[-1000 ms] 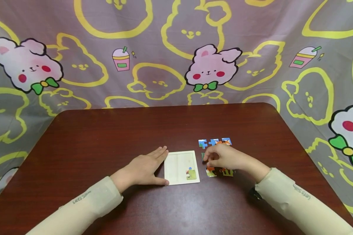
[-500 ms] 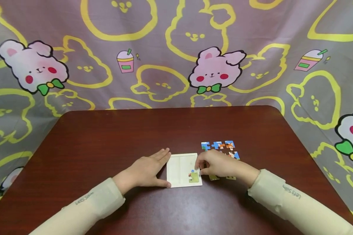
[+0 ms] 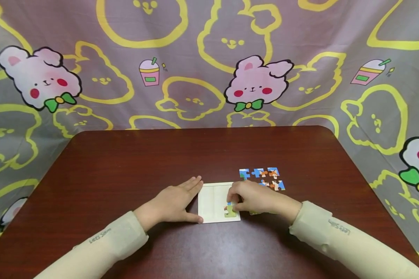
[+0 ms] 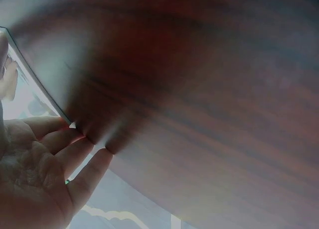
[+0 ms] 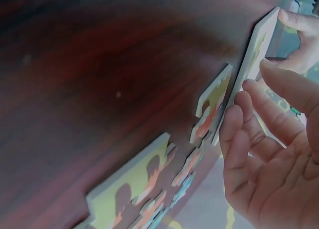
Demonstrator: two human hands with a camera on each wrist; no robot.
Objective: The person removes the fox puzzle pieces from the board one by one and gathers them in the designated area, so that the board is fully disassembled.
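My left hand lies flat with straight, spread fingers, its thumb and fingertips against the left edge of a white square puzzle tray. One green jigsaw piece with a blue tab sits in the tray's front right corner. Over the tray's right side, my right hand has its fingers bent and its thumb close to the index finger. Between those two fingertips, a puzzle piece is mostly hidden. In the right wrist view, the thumb and index fingertips are right at the tray.
Several loose jigsaw pieces with blue sky and orange animal parts lie right of the tray, some hidden under my right hand. Everything stands on a dark red-brown table. A patterned curtain surrounds its back and sides.
My right hand has moved left from the loose pieces, across the tray's right edge, to above the piece in its corner. The left hand keeps its place at the tray.
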